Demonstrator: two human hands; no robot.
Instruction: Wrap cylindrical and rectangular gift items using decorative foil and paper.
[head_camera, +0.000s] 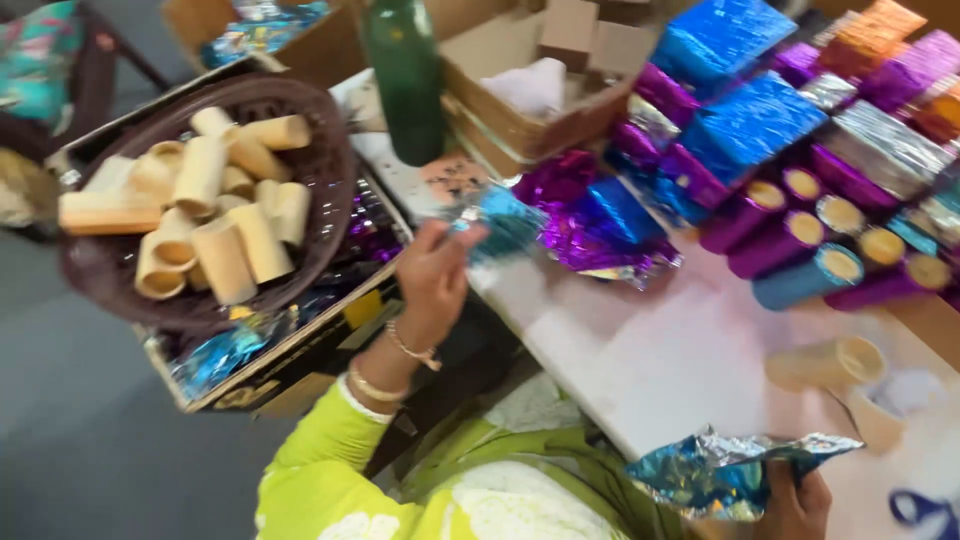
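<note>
Left hand (432, 280) pinches a blue foil sheet (505, 222) at frame centre; right hand (795, 505) (lower right) clutches crumpled foil (720, 470) above the counter (660, 360).

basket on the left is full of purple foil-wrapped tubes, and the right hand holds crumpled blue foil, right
Not quite. The head view shows the basket holding bare cardboard tubes, not purple foil-wrapped ones; the wrapped tubes lie on the table at the right. The right hand does hold crumpled blue foil.

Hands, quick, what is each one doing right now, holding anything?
Left hand: closed on a blue foil sheet, lifted over the table edge.
Right hand: closed on a crumpled blue foil wrapper at the bottom.
</note>
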